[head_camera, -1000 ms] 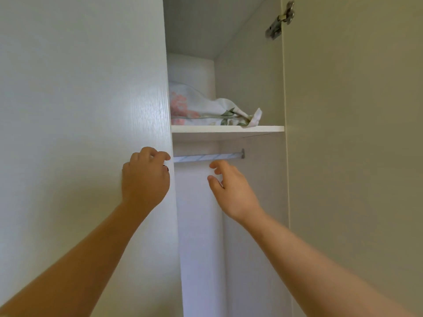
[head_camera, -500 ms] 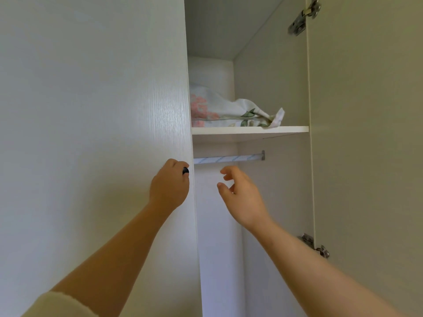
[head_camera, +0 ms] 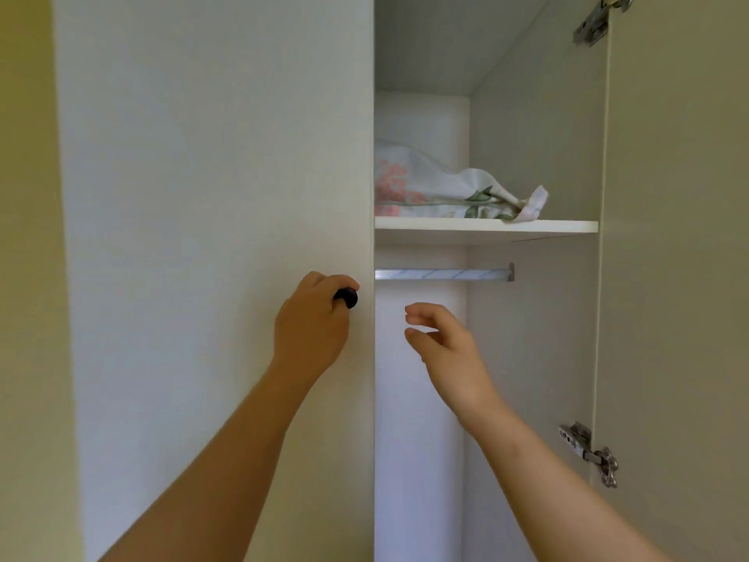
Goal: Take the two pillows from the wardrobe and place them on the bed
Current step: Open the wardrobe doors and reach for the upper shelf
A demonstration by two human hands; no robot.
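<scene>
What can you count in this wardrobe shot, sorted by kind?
Hands: 2, left and right
Door hinges: 2, upper and lower
Floral pillow bundle: 1
Shelf: 1
Hanging rail: 1
Black door knob: 1
Total: 8

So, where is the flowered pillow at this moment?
In the head view, the flowered pillow lies on the wardrobe's upper shelf, above the hanging rail, partly hidden behind the left door.

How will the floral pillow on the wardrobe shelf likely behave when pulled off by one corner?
The floral pillow looks soft: its cover sags and a loose corner droops at the shelf edge. It will probably flop and bend, feel light for its bulk, and slide easily off the smooth board.
</scene>
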